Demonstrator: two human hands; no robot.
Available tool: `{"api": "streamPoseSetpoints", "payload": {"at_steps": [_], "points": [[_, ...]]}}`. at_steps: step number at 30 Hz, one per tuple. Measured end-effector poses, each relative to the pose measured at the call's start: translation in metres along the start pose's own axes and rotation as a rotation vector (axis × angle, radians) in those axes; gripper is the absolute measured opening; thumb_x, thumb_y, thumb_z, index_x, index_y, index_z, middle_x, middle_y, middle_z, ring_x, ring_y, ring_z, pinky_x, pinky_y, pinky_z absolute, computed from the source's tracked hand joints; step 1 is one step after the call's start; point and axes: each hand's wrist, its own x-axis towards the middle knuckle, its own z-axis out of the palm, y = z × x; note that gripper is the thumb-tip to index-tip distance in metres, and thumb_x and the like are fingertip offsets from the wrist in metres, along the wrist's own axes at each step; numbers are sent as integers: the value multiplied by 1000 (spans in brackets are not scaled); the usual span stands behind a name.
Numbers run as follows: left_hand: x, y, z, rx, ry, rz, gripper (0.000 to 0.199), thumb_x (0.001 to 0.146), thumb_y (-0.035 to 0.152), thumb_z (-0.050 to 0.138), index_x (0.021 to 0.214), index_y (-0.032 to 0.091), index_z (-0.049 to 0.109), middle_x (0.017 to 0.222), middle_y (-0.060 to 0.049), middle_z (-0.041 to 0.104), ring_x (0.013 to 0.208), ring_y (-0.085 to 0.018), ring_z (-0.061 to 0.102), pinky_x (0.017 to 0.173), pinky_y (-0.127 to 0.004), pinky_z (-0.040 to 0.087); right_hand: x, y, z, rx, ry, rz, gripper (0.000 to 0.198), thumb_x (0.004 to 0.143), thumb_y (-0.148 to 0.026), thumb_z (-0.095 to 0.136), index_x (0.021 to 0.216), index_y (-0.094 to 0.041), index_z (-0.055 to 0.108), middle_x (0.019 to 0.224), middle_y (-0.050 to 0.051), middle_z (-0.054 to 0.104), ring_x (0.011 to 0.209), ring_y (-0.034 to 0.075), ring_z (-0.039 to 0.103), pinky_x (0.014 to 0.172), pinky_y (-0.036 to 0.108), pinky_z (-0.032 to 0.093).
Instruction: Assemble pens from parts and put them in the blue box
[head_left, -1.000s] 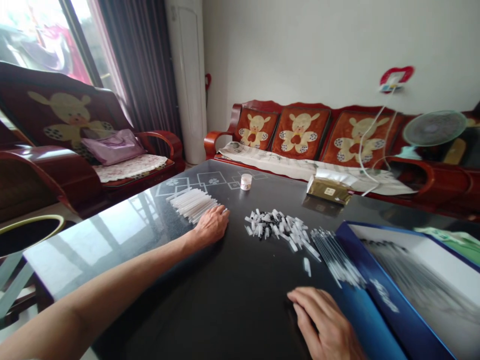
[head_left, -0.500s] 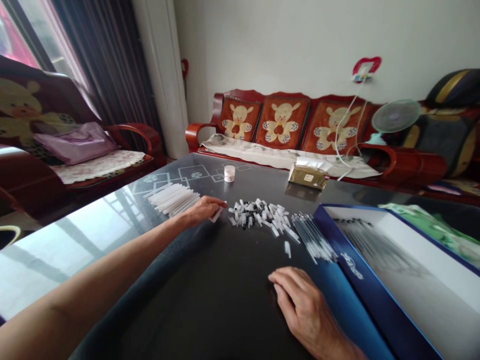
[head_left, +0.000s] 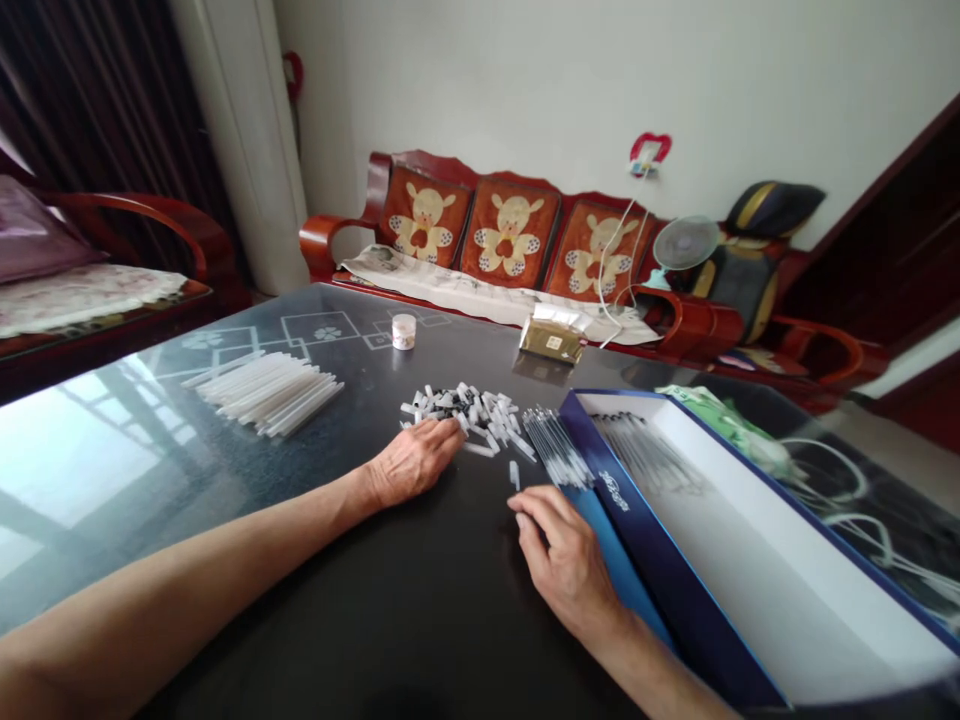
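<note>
My left hand (head_left: 420, 460) is at the near edge of a pile of small white and black plastic caps (head_left: 487, 415). Its fingers are bent and close together, and whatever lies under the fingertips is hidden. On the dark tabletop rests my right hand (head_left: 559, 550), loosely curved, thumb a little apart from the fingers, with nothing seen in it. Just beyond its fingertips lies a single white cap (head_left: 514, 474). A bundle of thin clear pen refills (head_left: 559, 447) with dark ends leans beside the box. Further left, a stack of white tubes (head_left: 270, 392) lies on the table.
A blue box (head_left: 649, 540) with a white inside holds more thin refills (head_left: 649, 455) at its far end. Beyond the pile stand a small white jar (head_left: 403, 332) and a tissue pack (head_left: 553, 338). A green bag (head_left: 731, 425) and white cables (head_left: 874, 530) lie right of the box.
My left hand has moved from beside the white tubes to the near edge of the cap pile. My view has turned to the right; my right hand stays on the table.
</note>
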Motion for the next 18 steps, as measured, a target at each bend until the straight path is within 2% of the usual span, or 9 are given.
{"api": "streamPoseSetpoints", "payload": {"at_steps": [2,4,9,14,18], "points": [[-5,0,3,-15,-9,12,40,93,12,32,129,12,50,107,-13,60,92,-19,57,81,-30,51,13,12,-6,-105,-56,37,26,89,-12,42,100,-19,65,96,7,63,91,18,61,85,31,49],[-6,0,3,0,-11,3,45,92,12,33,136,13,44,106,-12,61,90,-19,58,78,-30,51,33,24,-10,-238,-139,116,28,88,-11,41,98,-18,67,95,7,62,87,17,61,81,28,48],[-5,0,3,15,16,-27,38,93,18,36,128,18,53,89,-7,60,76,-17,57,68,-27,50,80,41,0,-569,-335,460,26,88,-19,46,91,-20,71,93,7,61,77,17,62,64,25,43],[-4,0,3,-9,16,-73,33,95,23,36,118,21,59,81,-5,57,71,-15,55,61,-23,47,93,39,13,-649,-388,589,27,89,-21,45,87,-18,73,96,11,65,82,18,65,65,25,44],[-3,1,2,-36,-1,-69,32,96,23,35,115,20,60,81,-5,57,71,-14,55,60,-22,46,101,41,13,-636,-430,667,20,82,-21,55,84,-17,75,89,12,70,86,22,68,71,28,49]]}}
